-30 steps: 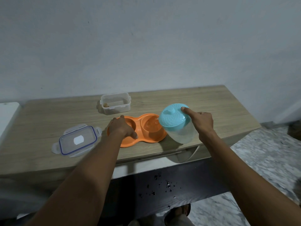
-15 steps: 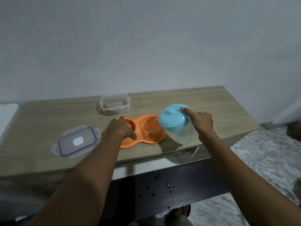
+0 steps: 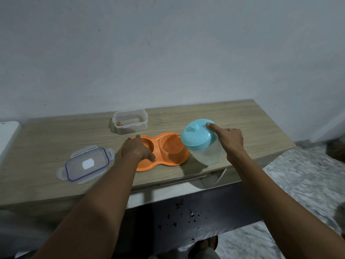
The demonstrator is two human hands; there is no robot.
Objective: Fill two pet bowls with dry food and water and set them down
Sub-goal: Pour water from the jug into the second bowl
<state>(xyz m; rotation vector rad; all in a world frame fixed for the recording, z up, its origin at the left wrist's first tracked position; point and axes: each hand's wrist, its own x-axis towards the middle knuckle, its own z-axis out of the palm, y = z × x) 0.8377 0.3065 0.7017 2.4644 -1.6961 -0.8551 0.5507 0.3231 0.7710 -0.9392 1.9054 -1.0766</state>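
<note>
An orange double pet bowl (image 3: 169,159) sits on the wooden table (image 3: 46,143) near its front edge. My left hand (image 3: 137,149) rests over the left bowl, gripping its rim and hiding what is inside. The right bowl holds clear water. My right hand (image 3: 230,141) holds a clear jug with a teal lid (image 3: 202,143), tilted left toward the right bowl, with my index finger pressed on the lid. The jug looks almost empty.
A clear food container (image 3: 130,123) with a few kibble bits stands behind the bowls. Its blue-rimmed lid (image 3: 86,165) lies flat at the left. A white surface (image 3: 7,135) adjoins the table's left end. Dark crumbs (image 3: 183,215) speckle the black shelf below.
Hardly anything has moved. The jug stays tilted at the right bowl and my left hand stays on the left bowl; only the camera has shifted slightly.
</note>
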